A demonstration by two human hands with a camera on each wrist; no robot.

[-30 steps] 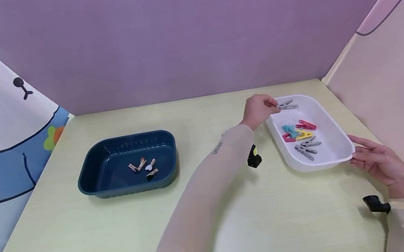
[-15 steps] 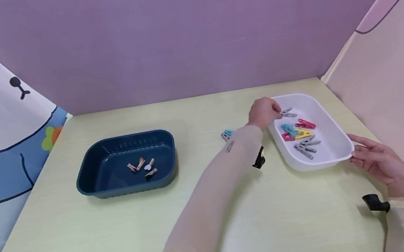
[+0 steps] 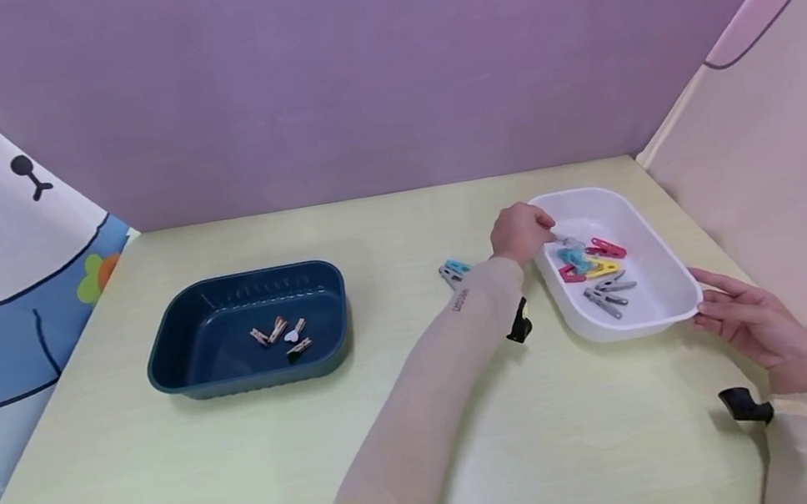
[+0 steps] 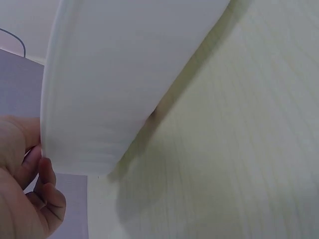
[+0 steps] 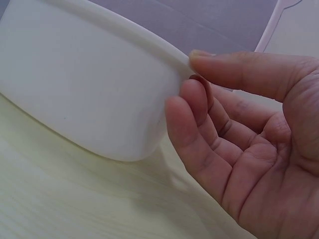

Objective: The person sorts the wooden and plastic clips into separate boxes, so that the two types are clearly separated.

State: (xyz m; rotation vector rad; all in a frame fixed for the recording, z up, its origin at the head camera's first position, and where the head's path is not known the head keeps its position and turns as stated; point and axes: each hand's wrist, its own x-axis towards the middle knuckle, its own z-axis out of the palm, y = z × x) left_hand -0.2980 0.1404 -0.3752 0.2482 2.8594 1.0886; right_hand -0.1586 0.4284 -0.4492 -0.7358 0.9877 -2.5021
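Note:
My left hand (image 3: 518, 234) reaches over the left rim of a white plastic basin (image 3: 659, 271) and pinches one end of a grey clothespin (image 3: 570, 241), close above the other pins. In the left wrist view the basin wall (image 4: 99, 89) hides that pin; the fingers sit at the rim. Inside lie a light-blue pin (image 3: 577, 259), a yellow pin (image 3: 602, 267), red pins (image 3: 605, 248) and grey pins (image 3: 604, 302). My right hand (image 3: 748, 319) pinches the basin's near right corner; thumb and fingers (image 5: 194, 99) meet at the rim in the right wrist view.
A dark blue basin (image 3: 188, 379) stands to the left, with several small wooden clothespins (image 3: 278, 329) in it. Blue and grey clothespins (image 3: 451, 273) lie on the pale table (image 3: 586, 448), partly behind the left forearm. A purple wall (image 3: 367, 80) rises behind.
My left hand has moved down and nearer along the white basin's left side, bringing the grey clothespin to the light-blue one. The right hand keeps its hold on the corner.

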